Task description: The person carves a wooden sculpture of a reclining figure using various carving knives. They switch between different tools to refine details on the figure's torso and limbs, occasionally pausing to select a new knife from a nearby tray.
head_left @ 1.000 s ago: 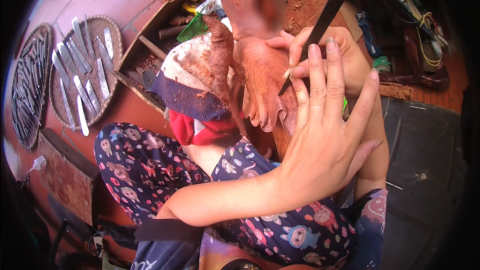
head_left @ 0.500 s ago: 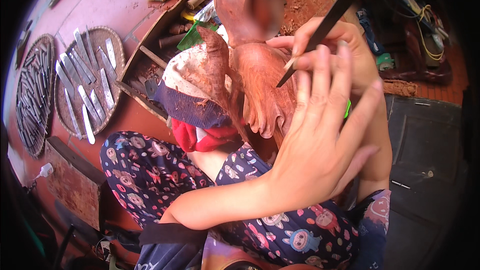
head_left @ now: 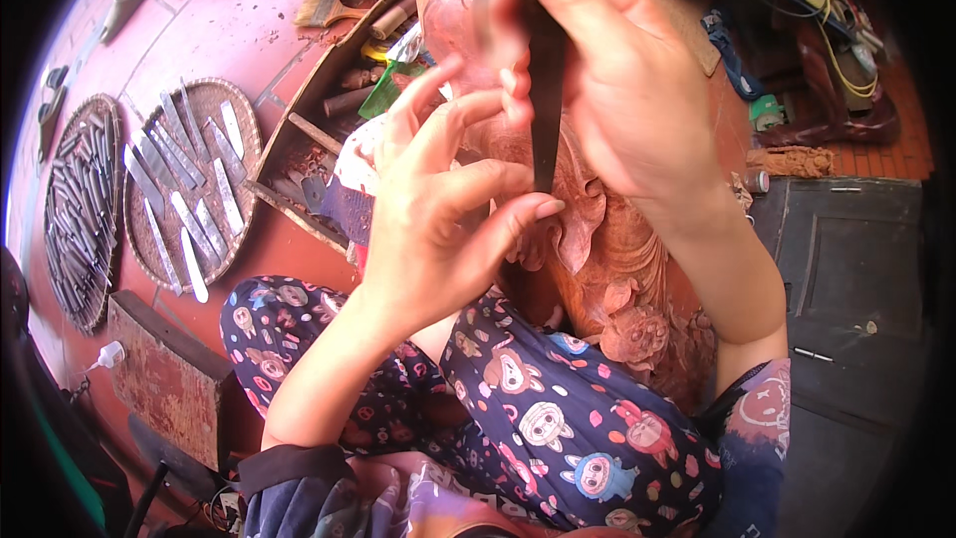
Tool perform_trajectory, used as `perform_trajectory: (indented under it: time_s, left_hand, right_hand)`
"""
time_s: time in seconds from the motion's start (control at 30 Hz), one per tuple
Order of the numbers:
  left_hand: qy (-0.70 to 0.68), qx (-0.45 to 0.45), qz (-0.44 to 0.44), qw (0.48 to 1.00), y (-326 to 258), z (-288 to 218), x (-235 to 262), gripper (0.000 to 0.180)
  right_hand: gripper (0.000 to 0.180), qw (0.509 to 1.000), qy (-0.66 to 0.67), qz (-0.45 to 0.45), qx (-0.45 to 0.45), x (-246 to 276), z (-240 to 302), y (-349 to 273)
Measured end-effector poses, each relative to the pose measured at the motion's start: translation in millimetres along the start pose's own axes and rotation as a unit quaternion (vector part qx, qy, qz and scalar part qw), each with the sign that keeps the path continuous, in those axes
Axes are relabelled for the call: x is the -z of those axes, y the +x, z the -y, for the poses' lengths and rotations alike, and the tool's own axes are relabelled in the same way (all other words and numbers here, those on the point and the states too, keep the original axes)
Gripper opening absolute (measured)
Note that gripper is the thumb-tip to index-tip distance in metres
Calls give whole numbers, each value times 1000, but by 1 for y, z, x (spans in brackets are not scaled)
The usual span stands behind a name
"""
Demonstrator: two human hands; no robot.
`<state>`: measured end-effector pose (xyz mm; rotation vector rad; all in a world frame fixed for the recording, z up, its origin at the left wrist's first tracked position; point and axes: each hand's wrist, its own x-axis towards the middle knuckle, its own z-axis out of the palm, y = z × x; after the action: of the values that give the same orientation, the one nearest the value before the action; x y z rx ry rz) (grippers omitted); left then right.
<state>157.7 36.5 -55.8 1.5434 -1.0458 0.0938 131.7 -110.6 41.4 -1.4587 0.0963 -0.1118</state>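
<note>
A dark flat blade [head_left: 546, 110] stands nearly upright in front of me, its narrow end pointing down. My right hand [head_left: 637, 80] is closed around its upper part, with the thumb along the top. At the lower end, my left hand [head_left: 428, 209] brings thumb and forefinger together at the tip, while its other fingers curl against the blade's side. Behind and below my hands leans a carved reddish-brown wooden figure [head_left: 622, 239] with flowing folds and a carved flower [head_left: 637, 334] near my lap. My hands hide much of its upper middle.
At the left, one woven tray [head_left: 149, 249] bears several flat metal blades, another [head_left: 55, 304] many dark tools. A wooden box [head_left: 289, 120] of odds and ends lies beyond my knee, near a brush [head_left: 329, 12]. A wooden block [head_left: 169, 369] stands lower left; a dark panel [head_left: 846, 289] lies right.
The blade has turned from slanting to nearly upright. My right hand has risen, and my left hand has moved leftward from in front of the right forearm to the blade's tip.
</note>
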Motion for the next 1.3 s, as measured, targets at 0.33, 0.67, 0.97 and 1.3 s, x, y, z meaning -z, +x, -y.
perform_trajectory:
  time_s: [0.33,0.67,0.97,1.3]
  left_hand:
    - [-77,72,-75,992,-5,11,-16,42]
    - [-10,57,-63,996,2,17,-16,43]
    - [-55,100,-57,992,2,16,-16,43]
    - [-83,52,-90,991,4,27,-18,41]
  right_hand:
    - [19,996,-38,-66,-45,-14,-17,7]
    - [17,996,3,-82,14,-11,-26,13]
    - [17,995,-52,-85,-2,-8,-25,17]
    - [17,996,-57,-70,14,-15,-21,13]
